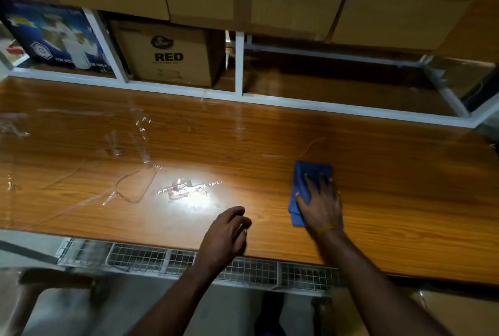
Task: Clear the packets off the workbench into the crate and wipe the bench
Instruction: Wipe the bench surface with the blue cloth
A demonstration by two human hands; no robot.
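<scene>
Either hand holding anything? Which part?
Nothing is gripped. The right hand lies flat, fingers spread, pressing the near half of the blue cloth onto the workbench. The left hand is loosely curled, empty.

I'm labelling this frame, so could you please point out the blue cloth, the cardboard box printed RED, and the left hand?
Folded blue cloth (313, 171): head view, bare far edge.
Brown cardboard box printed RED (167, 53): head view, front face.
Left hand (225, 233): head view, back of hand.

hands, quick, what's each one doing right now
Left hand: loosely curled above the workbench near its front edge, holding nothing.
Right hand: fingers spread flat, pressing the blue cloth onto the bench.
</scene>
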